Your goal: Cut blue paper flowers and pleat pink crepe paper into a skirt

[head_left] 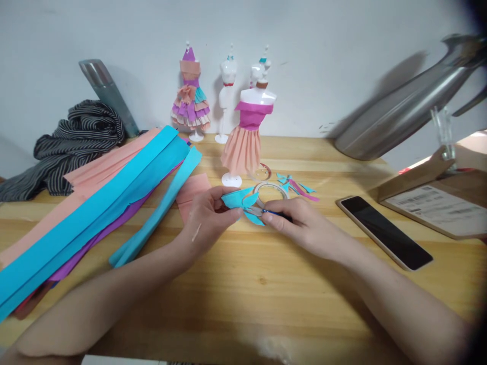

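My left hand [209, 215] pinches a small piece of turquoise crepe paper [236, 198] between thumb and fingers. In my right hand [294, 218] is a pair of small scissors [255, 211] with dark blue handles, its blades at the cut edge of the paper. Pointed turquoise flaps spread around the blades. Just behind my hands stands a mini dress form [251, 132] in a magenta top and pleated peach skirt. A roll of tape [271, 190] lies flat behind the scissors, beside turquoise and magenta paper scraps [299, 187].
Crepe paper sheets [95, 203] and a folded turquoise strip [160, 213] lie left, near a striped cloth [79, 142] and a bottle [108, 96]. More dress forms [190, 96] line the wall. A phone [386, 230], cardboard box [437, 205] and steel jug [395, 106] are right.
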The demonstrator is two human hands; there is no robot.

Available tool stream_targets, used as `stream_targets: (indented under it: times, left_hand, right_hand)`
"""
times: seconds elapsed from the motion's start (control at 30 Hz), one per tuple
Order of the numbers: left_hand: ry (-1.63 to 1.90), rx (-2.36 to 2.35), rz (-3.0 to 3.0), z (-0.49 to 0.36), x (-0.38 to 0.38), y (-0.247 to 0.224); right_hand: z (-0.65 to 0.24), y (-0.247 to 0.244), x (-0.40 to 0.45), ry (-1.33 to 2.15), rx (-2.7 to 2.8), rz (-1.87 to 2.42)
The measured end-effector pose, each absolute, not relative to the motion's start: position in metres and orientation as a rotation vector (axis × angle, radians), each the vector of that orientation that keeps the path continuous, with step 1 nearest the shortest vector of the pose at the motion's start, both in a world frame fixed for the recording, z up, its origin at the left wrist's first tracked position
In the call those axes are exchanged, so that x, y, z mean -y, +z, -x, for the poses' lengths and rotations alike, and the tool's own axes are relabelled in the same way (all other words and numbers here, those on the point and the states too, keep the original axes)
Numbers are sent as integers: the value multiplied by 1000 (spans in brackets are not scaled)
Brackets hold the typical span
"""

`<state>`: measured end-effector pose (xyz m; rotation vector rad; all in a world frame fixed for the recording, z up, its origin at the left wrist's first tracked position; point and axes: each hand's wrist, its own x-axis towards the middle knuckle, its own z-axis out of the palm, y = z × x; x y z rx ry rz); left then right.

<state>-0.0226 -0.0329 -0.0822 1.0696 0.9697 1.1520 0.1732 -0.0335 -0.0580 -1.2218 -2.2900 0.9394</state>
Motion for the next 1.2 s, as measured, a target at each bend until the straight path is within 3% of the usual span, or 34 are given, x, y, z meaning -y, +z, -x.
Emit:
stream_targets:
  times: [0.7,1.2]
  left_hand:
    - [1221,-1064,-1360,23,39,-82]
    - [1204,-1043,-1153,21,42,-78]
  right_hand:
    - [-168,-64,37,968,2244,1157]
    - [-162,-70,40,943,2169,1130]
